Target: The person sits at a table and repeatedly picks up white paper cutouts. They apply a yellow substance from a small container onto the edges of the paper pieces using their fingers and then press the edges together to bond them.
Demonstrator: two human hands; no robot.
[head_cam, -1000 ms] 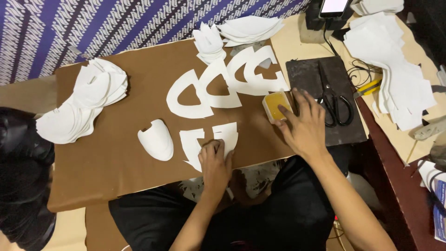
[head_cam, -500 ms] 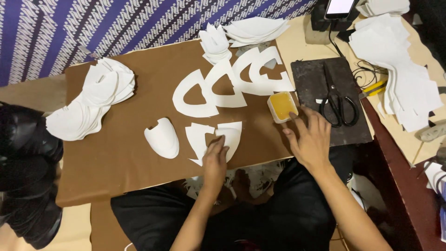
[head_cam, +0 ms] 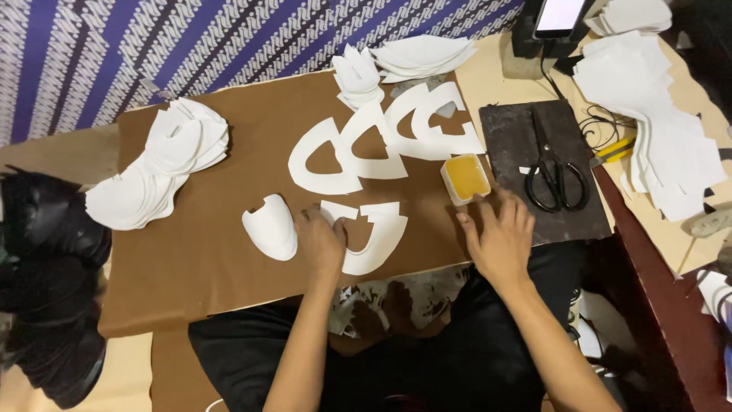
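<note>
On the brown board [head_cam: 229, 290] across my lap: white cut pieces, glue, two hands.

Largest first, I log the board, laid as a flat work surface. Next, a heap of white cut shapes [head_cam: 156, 175] sits at its left end, out of the way, it seems. Three open-centred pieces [head_cam: 366, 149] lie overlapped in a row. My left hand [head_cam: 320, 240] presses flat on the notched white piece [head_cam: 374, 233], apparently pinning it. My right hand [head_cam: 499, 236], fingers spread, rests beside the small tub of yellow glue [head_cam: 466, 177], holding nothing. Black scissors [head_cam: 553, 172] lie on a dark mat.
</note>
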